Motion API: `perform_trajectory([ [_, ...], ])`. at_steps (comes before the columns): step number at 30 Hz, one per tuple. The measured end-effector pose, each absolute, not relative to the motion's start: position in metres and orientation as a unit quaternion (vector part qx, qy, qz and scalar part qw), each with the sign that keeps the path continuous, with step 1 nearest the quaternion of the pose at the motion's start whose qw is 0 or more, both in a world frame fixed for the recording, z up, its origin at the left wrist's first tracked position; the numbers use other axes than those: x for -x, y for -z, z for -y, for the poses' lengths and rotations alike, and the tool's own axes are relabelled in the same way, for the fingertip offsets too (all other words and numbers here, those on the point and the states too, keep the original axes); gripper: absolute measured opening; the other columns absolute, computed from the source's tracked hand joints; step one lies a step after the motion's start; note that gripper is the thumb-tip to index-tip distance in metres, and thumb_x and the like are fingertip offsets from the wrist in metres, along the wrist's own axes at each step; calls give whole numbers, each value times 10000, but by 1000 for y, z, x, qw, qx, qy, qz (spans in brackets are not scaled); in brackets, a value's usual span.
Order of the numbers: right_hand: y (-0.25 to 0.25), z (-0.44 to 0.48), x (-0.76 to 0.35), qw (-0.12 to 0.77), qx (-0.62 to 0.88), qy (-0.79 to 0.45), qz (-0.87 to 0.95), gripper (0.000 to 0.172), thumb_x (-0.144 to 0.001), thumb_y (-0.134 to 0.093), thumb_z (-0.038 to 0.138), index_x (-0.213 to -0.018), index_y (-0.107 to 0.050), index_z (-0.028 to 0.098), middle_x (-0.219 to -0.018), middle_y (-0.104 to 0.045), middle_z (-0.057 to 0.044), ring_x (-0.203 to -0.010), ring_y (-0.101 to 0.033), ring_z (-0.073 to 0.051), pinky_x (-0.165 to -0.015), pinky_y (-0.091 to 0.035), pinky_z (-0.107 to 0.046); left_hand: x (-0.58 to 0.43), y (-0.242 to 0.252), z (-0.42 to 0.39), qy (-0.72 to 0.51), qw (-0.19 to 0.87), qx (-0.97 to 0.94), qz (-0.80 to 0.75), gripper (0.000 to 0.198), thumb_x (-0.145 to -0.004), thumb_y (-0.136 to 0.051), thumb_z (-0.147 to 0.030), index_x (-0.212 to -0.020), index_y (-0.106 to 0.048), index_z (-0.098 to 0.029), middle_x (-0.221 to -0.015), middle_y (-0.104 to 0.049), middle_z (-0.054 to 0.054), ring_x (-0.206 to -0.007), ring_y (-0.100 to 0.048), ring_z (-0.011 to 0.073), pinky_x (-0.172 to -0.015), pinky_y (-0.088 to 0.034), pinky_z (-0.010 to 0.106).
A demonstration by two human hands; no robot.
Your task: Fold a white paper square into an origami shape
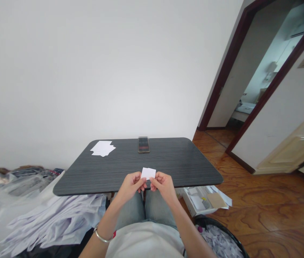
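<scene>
A small piece of white paper [148, 173] is held up between my two hands, above the near edge of the dark table [168, 161]. Its top edge has a slight step, as if folded or doubled; I cannot tell which. My left hand [133, 182] pinches the left lower corner between thumb and fingers. On the right lower corner, my right hand [162, 182] grips the same paper in a pinch. Several white paper sheets [103, 147] lie loosely overlapped at the table's far left.
A phone [143, 144] rests at the table's back middle, near the white wall. Heaped white cloth or paper [57, 222] sits below on the left. Under the right side are a box of papers [199, 202] and a black-lined bin [219, 238] full of white scraps.
</scene>
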State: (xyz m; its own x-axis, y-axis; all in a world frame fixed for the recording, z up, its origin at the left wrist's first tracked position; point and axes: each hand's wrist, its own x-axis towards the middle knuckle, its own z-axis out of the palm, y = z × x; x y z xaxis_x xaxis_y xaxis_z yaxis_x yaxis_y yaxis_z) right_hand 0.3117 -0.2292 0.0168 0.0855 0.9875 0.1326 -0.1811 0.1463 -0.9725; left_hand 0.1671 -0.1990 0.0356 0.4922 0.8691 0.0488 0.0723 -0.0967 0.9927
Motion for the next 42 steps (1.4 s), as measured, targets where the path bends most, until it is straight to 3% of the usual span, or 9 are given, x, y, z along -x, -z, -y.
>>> perform_trajectory([
  [10, -10, 226, -325, 540, 385, -538, 520, 310, -742, -557, 443, -750, -605, 137, -566, -652, -24, -479, -607, -119, -467, -475, -213, -163, -34, 195, -381, 553, -642, -371, 307, -734, -550, -425, -643, -502, -136, -536, -577, -1, -418, -473, 72, -402, -343, 176],
  [16, -11, 225, -328, 574, 392, -528, 488, 386, -786, -465, 506, -844, -590, 146, -605, -640, -33, -490, -591, -121, -452, -456, -210, -161, -35, 194, -372, 549, -650, -371, 310, -727, -558, -422, -623, -480, -141, -510, -550, -17, -408, -449, 63, -397, -318, 169],
  [20, -11, 223, -328, 571, 420, -485, 512, 295, -739, -564, 443, -671, -575, 157, -472, -524, 38, -384, -462, -72, -389, -362, -174, -163, -35, 196, -328, 557, -678, -351, 297, -729, -564, -405, -626, -492, -137, -533, -559, -9, -448, -471, 72, -430, -342, 174],
  [24, -11, 225, -326, 561, 429, -464, 534, 265, -707, -608, 383, -575, -531, 167, -407, -425, 75, -346, -345, -51, -348, -267, -167, -167, -33, 195, -390, 538, -643, -380, 291, -714, -578, -414, -647, -488, -145, -541, -539, -18, -465, -463, 78, -422, -336, 172],
  [29, -13, 229, -317, 522, 417, -532, 520, 253, -668, -641, 383, -620, -549, 152, -458, -542, 41, -337, -424, -59, -344, -337, -168, -172, -31, 193, -449, 533, -619, -362, 269, -724, -566, -408, -683, -493, -153, -543, -488, -39, -475, -436, 77, -433, -348, 176],
  [33, -13, 228, -313, 540, 404, -555, 488, 298, -686, -612, 429, -631, -568, 139, -524, -615, -9, -383, -520, -86, -378, -413, -185, -173, -27, 194, -442, 531, -627, -359, 242, -728, -571, -375, -779, -547, -139, -614, -537, -12, -528, -472, 91, -475, -367, 186],
  [36, -13, 227, -316, 562, 402, -543, 478, 317, -723, -568, 441, -625, -562, 140, -528, -603, -2, -391, -516, -76, -362, -398, -165, -172, -27, 194, -443, 517, -635, -366, 249, -748, -549, -357, -838, -589, -129, -623, -552, -1, -531, -463, 96, -495, -361, 196],
  [39, -13, 224, -319, 600, 402, -515, 462, 239, -716, -597, 389, -766, -561, 158, -535, -561, 38, -413, -504, -73, -337, -365, -142, -171, -30, 194, -430, 497, -659, -365, 257, -758, -533, -340, -842, -643, -124, -662, -574, 19, -548, -455, 104, -494, -339, 201],
  [42, -14, 224, -321, 625, 389, -503, 452, 283, -697, -625, 328, -920, -523, 187, -550, -523, 67, -434, -498, -78, -334, -364, -144, -171, -32, 196, -421, 484, -678, -360, 242, -753, -541, -323, -816, -674, -131, -690, -576, 28, -593, -480, 118, -524, -344, 206],
])
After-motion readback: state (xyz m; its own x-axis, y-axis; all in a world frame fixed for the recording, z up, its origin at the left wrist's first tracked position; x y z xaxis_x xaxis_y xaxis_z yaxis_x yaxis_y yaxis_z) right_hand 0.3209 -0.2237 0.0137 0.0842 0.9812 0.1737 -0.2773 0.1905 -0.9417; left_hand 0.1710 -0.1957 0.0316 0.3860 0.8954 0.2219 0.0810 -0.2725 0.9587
